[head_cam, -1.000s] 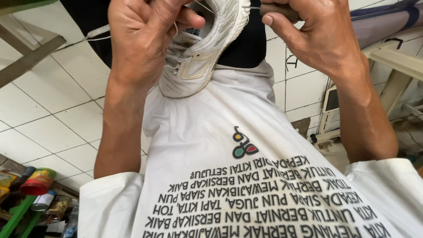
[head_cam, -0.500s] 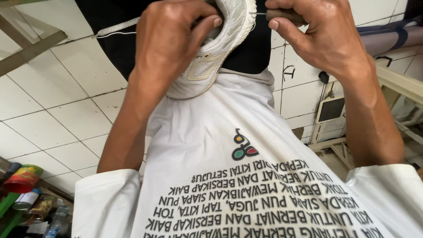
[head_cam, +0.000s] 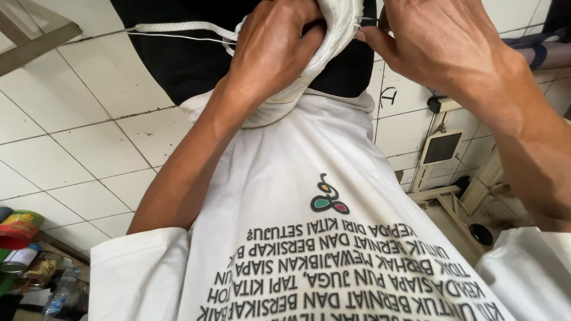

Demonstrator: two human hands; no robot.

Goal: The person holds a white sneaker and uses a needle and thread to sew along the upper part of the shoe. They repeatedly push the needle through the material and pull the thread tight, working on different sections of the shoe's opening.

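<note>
My left hand (head_cam: 270, 53) is clenched around a white shoe (head_cam: 333, 53), held against my lap above my white shirt (head_cam: 297, 202). My right hand (head_cam: 440, 47) pinches a needle (head_cam: 367, 21) at the shoe's edge; white thread (head_cam: 178, 37) trails left.

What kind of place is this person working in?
Probably a small shoe-repair or home workshop. The left hand grips a white sneaker while the right hand pulls white thread through it. A white tiled floor, cans and a bottle lie around.
</note>
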